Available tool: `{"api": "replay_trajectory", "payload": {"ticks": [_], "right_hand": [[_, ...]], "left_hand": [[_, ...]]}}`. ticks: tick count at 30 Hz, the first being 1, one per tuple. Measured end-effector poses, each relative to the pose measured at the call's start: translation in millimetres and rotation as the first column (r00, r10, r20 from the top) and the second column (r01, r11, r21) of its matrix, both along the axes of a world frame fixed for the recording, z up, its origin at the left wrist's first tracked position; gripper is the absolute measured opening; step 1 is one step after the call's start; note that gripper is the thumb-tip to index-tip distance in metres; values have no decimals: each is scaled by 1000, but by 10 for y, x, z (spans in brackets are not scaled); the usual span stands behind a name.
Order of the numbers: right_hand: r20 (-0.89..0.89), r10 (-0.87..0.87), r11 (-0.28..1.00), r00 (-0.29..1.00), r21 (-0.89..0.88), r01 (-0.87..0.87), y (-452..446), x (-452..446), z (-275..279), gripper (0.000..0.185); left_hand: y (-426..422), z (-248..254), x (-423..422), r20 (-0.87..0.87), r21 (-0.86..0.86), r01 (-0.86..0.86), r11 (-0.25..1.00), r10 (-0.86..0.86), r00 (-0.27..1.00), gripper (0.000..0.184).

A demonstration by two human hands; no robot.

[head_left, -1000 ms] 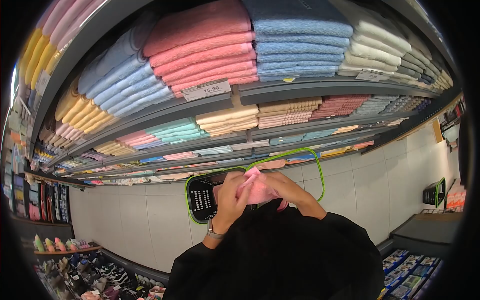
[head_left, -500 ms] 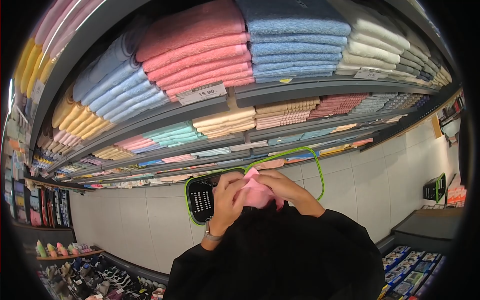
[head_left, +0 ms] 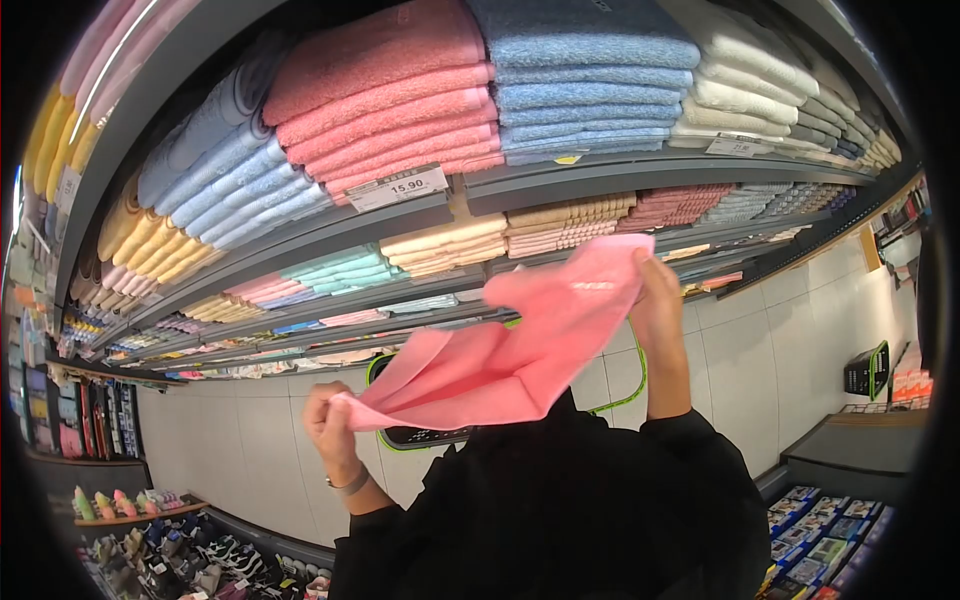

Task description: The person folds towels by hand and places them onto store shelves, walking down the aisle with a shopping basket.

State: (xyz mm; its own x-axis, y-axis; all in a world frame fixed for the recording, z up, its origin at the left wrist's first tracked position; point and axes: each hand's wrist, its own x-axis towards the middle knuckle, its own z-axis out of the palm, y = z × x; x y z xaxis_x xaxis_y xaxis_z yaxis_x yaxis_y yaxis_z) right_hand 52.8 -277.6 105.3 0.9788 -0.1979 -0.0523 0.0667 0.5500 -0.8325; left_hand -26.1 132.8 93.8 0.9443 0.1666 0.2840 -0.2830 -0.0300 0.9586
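A pink towel [head_left: 560, 340] is spread in the air between my two hands, sagging in folds toward its middle. My left hand [head_left: 332, 425] pinches one corner at the lower left. At the upper right my right hand [head_left: 655, 300] grips the opposite end, higher than the left. Behind the towel, a black shopping basket with a green rim [head_left: 378, 368] is mostly hidden; its green handle [head_left: 641, 375] shows at the right.
Shelves ahead carry stacks of folded pink towels [head_left: 390, 90], blue towels [head_left: 590, 90] and white towels [head_left: 745, 90]. A price label [head_left: 398, 188] is on the shelf edge. Another basket [head_left: 866, 370] stands at the right. Shoes [head_left: 200, 550] fill a display at lower left.
The pink towel was bunched between both hands close to my chest. Now my hands have moved wide apart, left hand leftward and right hand up and rightward, opening the towel out.
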Motion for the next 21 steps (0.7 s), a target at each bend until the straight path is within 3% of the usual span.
{"api": "replay_trajectory", "payload": {"ticks": [5, 7, 10, 14, 17, 21], "right_hand": [[20, -82, 996, 996, -45, 83, -110, -42, 132, 30], [4, -10, 991, 1000, -136, 11, -6, -77, 84, 30], [-53, 128, 929, 990, -342, -139, 215, -122, -122, 31], [-72, 361, 768, 930, -544, -340, 577, -223, -40, 32], [-35, 459, 745, 888, -530, -406, 809, -287, -37, 33], [-121, 569, 634, 814, -566, -527, 876, -347, 16, 32]], "left_hand": [[199, 54, -33, 2, -31, -68, 997, 68, 998, 18], [79, 56, -38, -22, 39, -49, 998, 50, 998, 17], [-291, 187, -12, -151, 252, 129, 959, -93, 984, 12], [-797, 350, 48, -88, 367, 440, 819, -440, 893, 7], [-1127, 524, 107, -13, 416, 493, 764, -538, 843, 6], [-1289, 494, 184, -27, 494, 392, 776, -438, 899, 7]]}}
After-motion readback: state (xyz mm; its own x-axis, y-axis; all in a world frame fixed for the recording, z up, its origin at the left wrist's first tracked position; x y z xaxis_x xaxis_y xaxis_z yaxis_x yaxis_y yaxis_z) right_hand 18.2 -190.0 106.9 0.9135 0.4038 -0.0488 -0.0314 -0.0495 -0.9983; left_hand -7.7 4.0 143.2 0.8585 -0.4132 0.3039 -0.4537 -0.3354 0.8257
